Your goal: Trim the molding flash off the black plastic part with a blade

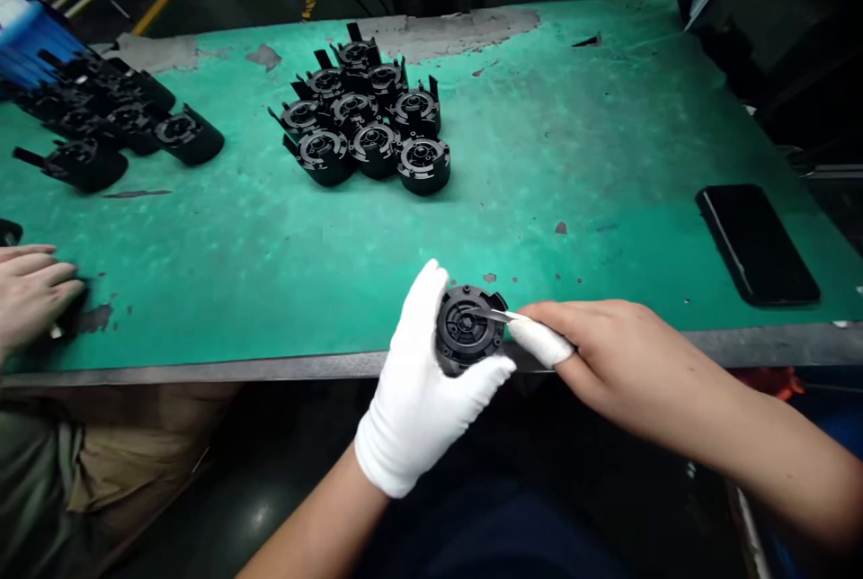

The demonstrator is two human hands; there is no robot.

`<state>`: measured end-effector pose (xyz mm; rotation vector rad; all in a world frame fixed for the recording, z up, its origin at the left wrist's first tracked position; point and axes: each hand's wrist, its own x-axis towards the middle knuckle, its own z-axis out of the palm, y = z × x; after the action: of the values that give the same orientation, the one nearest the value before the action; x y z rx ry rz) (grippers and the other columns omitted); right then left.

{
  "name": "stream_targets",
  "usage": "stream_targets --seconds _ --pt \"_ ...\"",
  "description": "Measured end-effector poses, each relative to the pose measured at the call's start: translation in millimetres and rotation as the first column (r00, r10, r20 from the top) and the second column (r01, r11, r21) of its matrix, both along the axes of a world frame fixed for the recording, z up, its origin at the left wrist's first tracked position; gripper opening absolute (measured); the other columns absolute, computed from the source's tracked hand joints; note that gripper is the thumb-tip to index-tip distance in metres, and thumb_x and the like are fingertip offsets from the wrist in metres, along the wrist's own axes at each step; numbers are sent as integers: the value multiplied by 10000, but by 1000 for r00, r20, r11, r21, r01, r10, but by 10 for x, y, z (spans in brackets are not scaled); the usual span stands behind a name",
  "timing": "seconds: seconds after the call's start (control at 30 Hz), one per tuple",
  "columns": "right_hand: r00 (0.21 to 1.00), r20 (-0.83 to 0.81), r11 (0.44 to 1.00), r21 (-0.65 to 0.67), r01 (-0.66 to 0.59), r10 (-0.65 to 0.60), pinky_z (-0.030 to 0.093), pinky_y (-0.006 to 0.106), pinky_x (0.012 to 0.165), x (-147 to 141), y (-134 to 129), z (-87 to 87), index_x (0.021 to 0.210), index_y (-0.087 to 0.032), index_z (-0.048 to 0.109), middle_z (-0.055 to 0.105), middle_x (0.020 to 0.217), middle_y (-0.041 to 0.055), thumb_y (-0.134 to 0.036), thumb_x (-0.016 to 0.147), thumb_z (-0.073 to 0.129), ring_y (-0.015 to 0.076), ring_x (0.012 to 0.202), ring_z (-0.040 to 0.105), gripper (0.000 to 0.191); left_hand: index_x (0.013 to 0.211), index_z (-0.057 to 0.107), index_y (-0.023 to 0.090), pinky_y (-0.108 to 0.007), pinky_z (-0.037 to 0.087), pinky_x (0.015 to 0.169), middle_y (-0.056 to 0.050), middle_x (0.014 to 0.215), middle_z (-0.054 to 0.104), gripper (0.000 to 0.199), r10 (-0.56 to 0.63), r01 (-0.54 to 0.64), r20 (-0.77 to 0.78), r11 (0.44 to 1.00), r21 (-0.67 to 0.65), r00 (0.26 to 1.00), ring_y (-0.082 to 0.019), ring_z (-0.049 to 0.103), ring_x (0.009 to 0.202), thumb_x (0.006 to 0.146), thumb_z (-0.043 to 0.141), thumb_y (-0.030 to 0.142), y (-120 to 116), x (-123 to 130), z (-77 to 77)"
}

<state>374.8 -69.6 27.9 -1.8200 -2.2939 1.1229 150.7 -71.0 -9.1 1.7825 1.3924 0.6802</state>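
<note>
My left hand, in a white glove, is wrapped round a round black plastic part at the table's front edge. The part's ringed face is turned up toward me. My right hand is bare except for a white cover on the thumb. It pinches a thin metal blade, whose tip lies over the middle of the part's face. The blade's handle is hidden in my fingers, so I cannot tell its exact kind.
Several similar black parts stand grouped on the green table. Another cluster stands at the left by a blue bin. A black phone lies at the right. Another person's hand rests at the left edge.
</note>
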Motion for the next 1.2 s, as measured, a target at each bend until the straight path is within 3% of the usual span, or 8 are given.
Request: stream_targets --seconds 0.07,0.27,0.47,0.63,0.73,0.83,1.07,1.2 --pt "997 72 999 30 -28 25 478 406 742 -29 -24 -12 1178 -318 645 763 1077 16 -200 954 442 299 974 725 325 1579 250 199 -488 348 1250 -147 1608 375 981 -15 16 24 998 -63 1000 -296 394 1481 810 806 450 74 21 -3" --pt "989 138 998 48 -52 45 504 429 724 -46 -75 1 1224 -273 626 764 1129 67 -143 907 450 342 993 735 385 1530 347 217 -491 395 1221 -124 1523 493 966 12 -10 28 997 -75 1000 -299 495 1400 759 856 500 73 33 -25" --pt "993 -7 991 -52 -121 121 560 407 783 -23 -251 -23 1192 -284 641 772 1161 48 -77 865 459 291 991 751 427 1434 474 213 -477 399 1220 -123 1453 562 969 2 -2 30 1000 15 1000 -300 530 1365 654 886 615 91 0 -35" --pt "990 -139 1000 7 4 -3 584 442 903 -21 -358 -24 1252 -310 610 744 1253 15 -130 941 423 257 1081 729 405 1418 485 215 -487 411 1210 -122 1446 565 975 3 -4 18 1000 31 1000 -304 538 1357 630 905 606 98 8 -40" --pt "993 -97 995 65 69 -63 605 459 842 -36 -389 -28 1303 -277 590 748 1224 58 -175 971 414 284 1041 735 390 1414 487 214 -471 417 1208 -113 1446 565 971 6 -7 23 1000 26 1000 -291 543 1351 622 931 560 83 16 -37" --pt "999 -16 994 105 33 -32 600 510 849 -98 -408 -51 1312 -203 593 739 1217 132 -128 932 405 339 1052 730 430 1397 503 209 -450 427 1201 -106 1425 579 938 28 -29 14 999 31 1000 -279 553 1338 630 938 531 64 36 -28" --pt "995 -100 999 -51 6 -11 587 374 797 -254 -428 -82 1106 -185 656 777 946 102 -65 865 433 281 916 757 350 1394 513 216 -453 428 1203 -106 1431 576 910 24 -25 20 998 66 1000 -282 548 1344 650 923 541 73 57 -25" --pt "972 -232 998 -43 37 -46 547 371 957 -183 -431 -92 1250 -231 636 759 1115 72 -91 920 454 245 1111 705 402 1393 517 201 -429 419 1209 -108 1425 579 911 24 -24 -1 997 75 1000 -267 547 1343 657 906 572 72 46 -43"
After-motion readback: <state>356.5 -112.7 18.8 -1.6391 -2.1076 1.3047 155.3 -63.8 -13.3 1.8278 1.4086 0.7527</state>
